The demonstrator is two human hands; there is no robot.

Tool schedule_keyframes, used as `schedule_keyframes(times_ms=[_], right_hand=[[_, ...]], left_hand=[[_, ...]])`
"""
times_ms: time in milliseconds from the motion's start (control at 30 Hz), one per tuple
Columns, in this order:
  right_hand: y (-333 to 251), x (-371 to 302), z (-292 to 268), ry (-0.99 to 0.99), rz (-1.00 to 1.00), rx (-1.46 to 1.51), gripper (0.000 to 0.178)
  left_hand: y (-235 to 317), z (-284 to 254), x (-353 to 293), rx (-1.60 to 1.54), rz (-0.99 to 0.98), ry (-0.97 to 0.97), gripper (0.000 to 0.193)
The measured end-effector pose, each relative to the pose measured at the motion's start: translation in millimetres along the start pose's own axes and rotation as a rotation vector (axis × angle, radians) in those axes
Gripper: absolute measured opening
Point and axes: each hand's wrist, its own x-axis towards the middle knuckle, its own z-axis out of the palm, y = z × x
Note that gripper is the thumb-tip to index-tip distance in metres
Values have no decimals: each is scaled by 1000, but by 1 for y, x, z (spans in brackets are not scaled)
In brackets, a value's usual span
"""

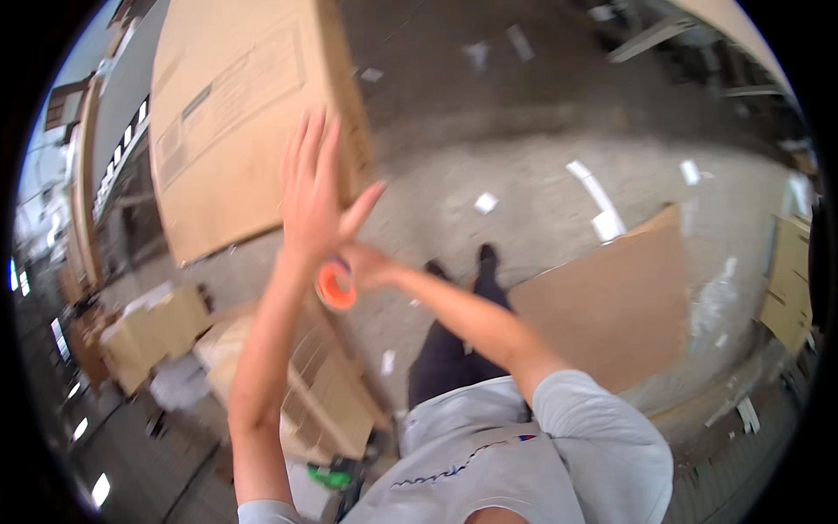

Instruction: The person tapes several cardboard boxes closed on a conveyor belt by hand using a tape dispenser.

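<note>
My left hand (312,196) is raised in front of a big cardboard box (236,113), its fingers spread and nothing in its palm. Close beside the left wrist, my right hand (368,267) is closed on an orange ring (337,286) that looks like a roll of tape. Motion blurs the right fingers, and the left wrist partly hides them. Whether the ring goes around the wrist or only lies against it, I cannot tell.
A flat brown cardboard sheet (611,306) lies on the concrete floor to the right. White scraps (486,203) are scattered ahead of my feet. Cardboard pieces (157,336) pile up at the left, and a green object (330,476) sits low beside me.
</note>
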Motion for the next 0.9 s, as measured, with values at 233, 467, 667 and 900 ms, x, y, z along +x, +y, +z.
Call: schedule_keyframes(times_ms=[233, 467, 667, 900], right_hand=[[101, -289, -143, 442, 321, 113, 56], [116, -485, -348, 1482, 24, 881, 41], [77, -540, -527, 1627, -183, 1133, 46], [21, -540, -661, 1378, -191, 1112, 51]], left_hand=[[-36, 86, -133, -218, -288, -572, 41], [80, 204, -98, -172, -1163, -344, 52], [268, 378, 278, -1125, -597, -465, 74], [260, 428, 610, -1794, -1278, 308, 41]])
